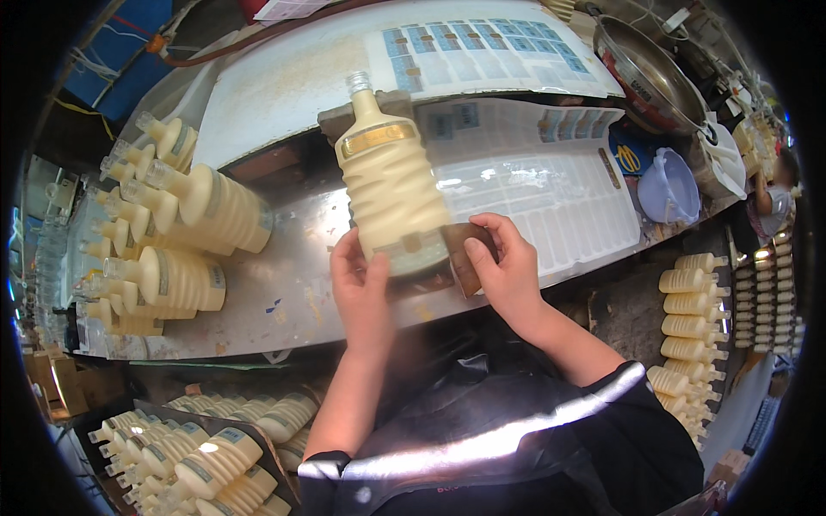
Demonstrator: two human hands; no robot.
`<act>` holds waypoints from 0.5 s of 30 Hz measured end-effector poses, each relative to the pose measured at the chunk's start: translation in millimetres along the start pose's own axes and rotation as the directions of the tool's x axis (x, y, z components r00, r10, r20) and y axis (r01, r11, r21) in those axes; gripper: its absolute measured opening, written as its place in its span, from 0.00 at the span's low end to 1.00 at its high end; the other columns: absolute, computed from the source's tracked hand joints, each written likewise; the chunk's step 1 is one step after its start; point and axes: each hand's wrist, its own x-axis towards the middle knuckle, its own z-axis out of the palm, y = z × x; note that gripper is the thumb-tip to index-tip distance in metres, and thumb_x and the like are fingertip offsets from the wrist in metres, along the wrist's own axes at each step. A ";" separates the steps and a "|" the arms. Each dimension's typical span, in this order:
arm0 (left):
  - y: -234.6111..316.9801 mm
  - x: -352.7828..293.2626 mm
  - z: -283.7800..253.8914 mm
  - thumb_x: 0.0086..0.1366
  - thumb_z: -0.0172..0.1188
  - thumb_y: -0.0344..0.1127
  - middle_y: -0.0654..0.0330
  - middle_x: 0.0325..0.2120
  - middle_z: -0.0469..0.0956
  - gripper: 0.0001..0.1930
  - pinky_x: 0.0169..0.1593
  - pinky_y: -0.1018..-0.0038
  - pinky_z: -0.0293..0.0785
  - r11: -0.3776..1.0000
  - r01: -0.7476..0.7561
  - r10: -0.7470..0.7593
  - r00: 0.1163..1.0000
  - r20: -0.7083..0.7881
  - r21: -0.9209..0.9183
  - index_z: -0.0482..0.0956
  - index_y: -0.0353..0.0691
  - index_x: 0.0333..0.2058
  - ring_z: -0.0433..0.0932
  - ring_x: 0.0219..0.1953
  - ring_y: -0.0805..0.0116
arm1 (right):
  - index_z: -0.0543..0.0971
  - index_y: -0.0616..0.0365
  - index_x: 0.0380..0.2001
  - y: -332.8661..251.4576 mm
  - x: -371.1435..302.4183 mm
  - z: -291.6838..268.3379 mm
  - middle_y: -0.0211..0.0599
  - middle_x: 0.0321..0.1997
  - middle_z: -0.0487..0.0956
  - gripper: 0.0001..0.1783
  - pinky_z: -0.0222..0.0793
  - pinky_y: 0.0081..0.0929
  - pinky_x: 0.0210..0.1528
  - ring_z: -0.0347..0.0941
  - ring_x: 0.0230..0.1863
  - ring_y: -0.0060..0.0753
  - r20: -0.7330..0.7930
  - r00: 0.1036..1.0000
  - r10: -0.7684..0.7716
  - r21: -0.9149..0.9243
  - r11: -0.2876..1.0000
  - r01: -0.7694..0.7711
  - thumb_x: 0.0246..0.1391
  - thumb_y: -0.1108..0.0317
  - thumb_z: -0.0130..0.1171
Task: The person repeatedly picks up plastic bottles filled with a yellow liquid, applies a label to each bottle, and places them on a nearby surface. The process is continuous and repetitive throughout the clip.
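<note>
A cream-coloured bottle (pixel 396 185) with wavy ribbed sides, a clear threaded neck and a gold band lies in front of me, its neck pointing away. Its shoulder rests on a dark block (pixel 337 120). My left hand (pixel 360 288) grips the bottle's base at the left, thumb on the face and fingers around the side. Between the thumb and fingers of my right hand (pixel 509 267) is a flat brown rectangular piece (pixel 470 258), pressed against the bottle's lower right edge. A small label-like patch (pixel 413 242) shows near the base, partly blurred.
Label sheets (pixel 482 47) lie on the white board (pixel 284 95) and the metal table (pixel 275 301). Several upright cream bottles (pixel 211 206) crowd the left end. A lilac bucket (pixel 668 189) and a large pan (pixel 650 73) stand right. Boxed bottles (pixel 215 464) sit lower left.
</note>
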 end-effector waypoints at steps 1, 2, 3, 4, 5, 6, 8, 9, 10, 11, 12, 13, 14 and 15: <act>-0.3 0.3 0.0 0.71 0.57 0.28 0.56 0.59 0.70 0.24 0.62 0.71 0.67 1.000 -0.006 0.006 1.000 0.002 0.005 0.64 0.35 0.64 0.71 0.56 0.70 | 0.74 0.63 0.54 20.2 2.1 -1.6 0.36 0.43 0.82 0.17 0.74 0.23 0.50 0.78 0.46 0.22 -0.027 1.000 -0.003 0.024 1.000 0.003 0.63 0.75 0.60; -0.5 0.7 0.0 0.72 0.56 0.28 0.56 0.59 0.70 0.24 0.63 0.71 0.67 1.000 -0.013 0.013 1.000 0.003 0.012 0.64 0.35 0.64 0.71 0.56 0.70 | 0.74 0.63 0.54 43.3 4.7 -1.9 0.34 0.44 0.82 0.17 0.73 0.22 0.51 0.77 0.47 0.21 -0.052 0.999 -0.005 0.051 0.999 0.008 0.63 0.75 0.60; -0.5 0.9 -0.1 0.70 0.58 0.28 0.56 0.58 0.70 0.26 0.63 0.70 0.67 1.000 -0.009 0.009 1.000 -0.002 -0.011 0.63 0.35 0.65 0.71 0.55 0.70 | 0.74 0.63 0.55 46.2 6.7 0.2 0.33 0.44 0.81 0.17 0.72 0.21 0.52 0.76 0.47 0.20 -0.076 0.997 -0.008 0.080 0.997 0.014 0.64 0.75 0.59; -0.5 1.1 0.0 0.69 0.60 0.28 0.57 0.57 0.71 0.28 0.63 0.70 0.68 0.999 -0.004 0.004 1.000 -0.006 -0.035 0.62 0.35 0.65 0.71 0.55 0.70 | 0.74 0.63 0.55 46.2 5.7 -1.1 0.34 0.44 0.82 0.17 0.72 0.21 0.51 0.76 0.47 0.20 -0.056 0.998 0.013 0.053 0.999 -0.010 0.63 0.76 0.60; -0.6 0.8 -0.4 0.67 0.61 0.28 0.57 0.57 0.71 0.31 0.63 0.70 0.68 0.998 0.000 0.000 1.000 -0.009 -0.058 0.61 0.35 0.66 0.71 0.54 0.70 | 0.73 0.63 0.55 43.5 3.8 -3.7 0.34 0.44 0.82 0.18 0.73 0.22 0.50 0.77 0.46 0.21 -0.038 0.999 0.034 0.026 0.999 -0.033 0.63 0.76 0.60; -0.8 -0.2 -3.1 0.65 0.63 0.28 0.58 0.55 0.71 0.33 0.61 0.70 0.69 1.000 -0.012 0.013 1.000 0.017 -0.014 0.62 0.35 0.67 0.71 0.54 0.70 | 0.73 0.62 0.56 34.7 3.2 -4.5 0.35 0.44 0.82 0.19 0.73 0.22 0.49 0.77 0.45 0.21 -0.018 0.998 0.054 0.000 0.999 -0.054 0.62 0.77 0.61; -2.9 -2.5 -12.1 0.60 0.68 0.29 0.59 0.53 0.72 0.38 0.58 0.71 0.71 0.996 -0.042 0.037 0.997 0.069 0.073 0.62 0.35 0.67 0.72 0.53 0.70 | 0.75 0.61 0.53 14.5 2.5 -2.9 0.37 0.43 0.83 0.19 0.74 0.24 0.46 0.80 0.42 0.26 -0.132 0.969 -0.208 -0.130 0.973 0.191 0.59 0.80 0.62; -7.4 -0.8 -16.8 0.57 0.70 0.29 0.59 0.52 0.72 0.39 0.56 0.72 0.72 0.960 -0.141 0.125 0.989 0.080 0.240 0.64 0.36 0.67 0.72 0.52 0.70 | 0.76 0.61 0.52 4.7 1.8 -2.4 0.38 0.43 0.83 0.19 0.75 0.26 0.45 0.81 0.41 0.29 -0.176 0.924 -0.339 -0.208 0.931 0.302 0.57 0.81 0.63; -13.3 1.8 -22.3 0.54 0.71 0.29 0.59 0.51 0.72 0.40 0.54 0.72 0.72 0.886 -0.235 0.209 0.972 0.106 0.399 0.66 0.36 0.66 0.73 0.51 0.70 | 0.77 0.60 0.50 -3.2 1.4 -2.7 0.38 0.42 0.84 0.19 0.75 0.28 0.44 0.81 0.41 0.32 -0.069 0.859 -0.508 -0.336 0.822 0.459 0.54 0.82 0.63; -16.2 3.1 -25.3 0.52 0.73 0.29 0.59 0.49 0.73 0.41 0.51 0.73 0.73 0.778 -0.318 0.286 0.947 0.145 0.543 0.68 0.36 0.65 0.74 0.50 0.70 | 0.79 0.59 0.48 -10.4 1.1 -2.8 0.39 0.42 0.84 0.20 0.75 0.30 0.43 0.82 0.40 0.36 0.059 0.762 -0.644 -0.435 0.671 0.600 0.51 0.84 0.64; -13.1 3.3 -23.4 0.51 0.73 0.29 0.59 0.49 0.73 0.39 0.49 0.74 0.73 0.758 -0.328 0.303 0.942 0.142 0.564 0.70 0.36 0.64 0.74 0.49 0.69 | 0.80 0.59 0.46 -18.2 0.8 -3.3 0.39 0.41 0.84 0.20 0.76 0.32 0.42 0.82 0.40 0.40 0.201 0.640 -0.741 -0.502 0.484 0.717 0.47 0.85 0.64; -7.9 3.6 -19.7 0.50 0.74 0.29 0.59 0.48 0.74 0.38 0.47 0.74 0.73 0.738 -0.338 0.318 0.938 0.140 0.584 0.72 0.37 0.62 0.75 0.48 0.68 | 0.82 0.58 0.40 -29.4 -2.6 5.6 0.38 0.41 0.84 0.19 0.75 0.36 0.41 0.82 0.40 0.45 0.233 0.594 -0.770 -0.477 0.442 0.760 0.41 0.83 0.66; -4.8 4.3 -16.4 0.50 0.74 0.29 0.59 0.48 0.74 0.37 0.45 0.75 0.73 0.718 -0.347 0.333 0.933 0.140 0.603 0.75 0.37 0.61 0.76 0.46 0.68 | 0.82 0.58 0.43 -31.3 -5.5 11.0 0.37 0.43 0.84 0.21 0.75 0.34 0.41 0.82 0.41 0.41 0.311 0.536 -0.785 -0.434 0.384 0.815 0.41 0.80 0.67; -4.9 4.6 -14.6 0.50 0.73 0.27 0.60 0.46 0.74 0.36 0.44 0.75 0.72 0.693 -0.396 0.391 0.909 0.148 0.602 0.75 0.37 0.61 0.74 0.43 0.69 | 0.82 0.59 0.43 -36.5 -10.5 17.8 0.37 0.43 0.84 0.21 0.75 0.33 0.41 0.82 0.41 0.40 0.372 0.495 -0.785 -0.397 0.348 0.849 0.41 0.79 0.66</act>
